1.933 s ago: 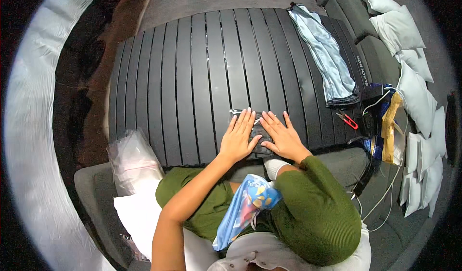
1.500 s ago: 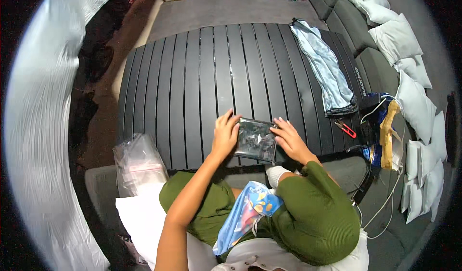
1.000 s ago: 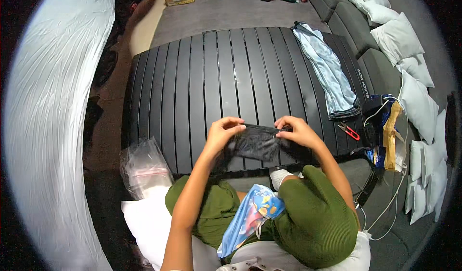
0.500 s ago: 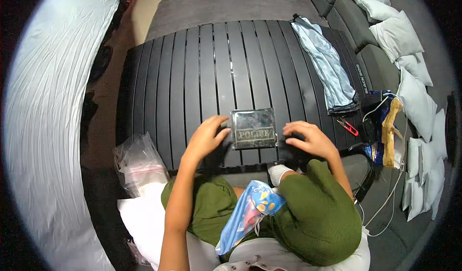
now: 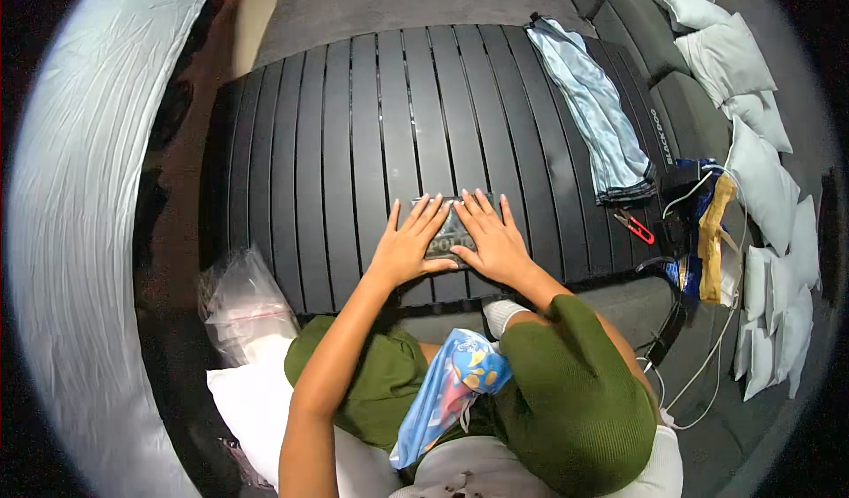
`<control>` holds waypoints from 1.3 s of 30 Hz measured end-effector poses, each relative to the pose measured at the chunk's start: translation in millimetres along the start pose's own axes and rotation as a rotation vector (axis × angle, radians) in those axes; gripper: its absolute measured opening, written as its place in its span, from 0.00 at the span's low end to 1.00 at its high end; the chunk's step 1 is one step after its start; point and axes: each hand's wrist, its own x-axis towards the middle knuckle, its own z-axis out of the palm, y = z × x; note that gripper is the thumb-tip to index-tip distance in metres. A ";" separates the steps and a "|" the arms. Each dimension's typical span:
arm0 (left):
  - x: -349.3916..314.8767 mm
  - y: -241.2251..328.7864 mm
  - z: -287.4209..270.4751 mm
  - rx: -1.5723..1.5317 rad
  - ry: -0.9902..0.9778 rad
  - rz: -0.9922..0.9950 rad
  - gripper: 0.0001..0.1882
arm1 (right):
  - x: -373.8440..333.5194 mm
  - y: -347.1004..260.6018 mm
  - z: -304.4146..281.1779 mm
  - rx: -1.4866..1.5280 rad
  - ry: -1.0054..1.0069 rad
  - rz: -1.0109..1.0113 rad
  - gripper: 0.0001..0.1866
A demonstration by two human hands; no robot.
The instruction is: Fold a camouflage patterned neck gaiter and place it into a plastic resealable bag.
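Note:
A flat, dark square packet (image 5: pixel 451 222) in shiny clear plastic, with pale lettering on its lower part, lies near the front edge of the black slatted table (image 5: pixel 305 162). Both hands rest flat on it, palms down. My left hand (image 5: pixel 409 243) spreads over its left part, and my right hand (image 5: pixel 493 243) over its right part. The two hands nearly meet, thumbs pointing inward. Between them shows only a wedge of the packet; its sides are hidden under my palms and fingers.
Folded light-blue cloth (image 5: pixel 594 113) lies along the table's right side, near red-handled thread snips (image 5: pixel 634 226). Clear plastic bags (image 5: pixel 248 308) sit at the front left. A blue and gold bag (image 5: pixel 712 233) with white cables stands right. Several pale cushions (image 5: pixel 730 56) line the grey sofa.
Both hands have moved inward from beside the packet and now lie flat on top of it, covering its sides. The view has shifted slightly.

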 end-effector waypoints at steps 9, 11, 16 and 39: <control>0.0 -3.1 -1.0 0.019 -0.004 -0.072 0.50 | 6.4 1.5 1.0 -0.037 0.031 0.035 0.35; -4.2 -2.7 2.0 0.020 0.006 -0.091 0.50 | 4.1 -2.4 2.9 -0.042 0.015 0.026 0.35; -3.8 2.9 7.3 -0.078 -0.002 -0.097 0.51 | -2.1 -0.8 5.7 -0.088 -0.002 0.071 0.36; -30.3 81.9 5.2 -0.109 0.302 -0.119 0.30 | -31.5 6.8 -11.7 0.585 0.676 0.294 0.25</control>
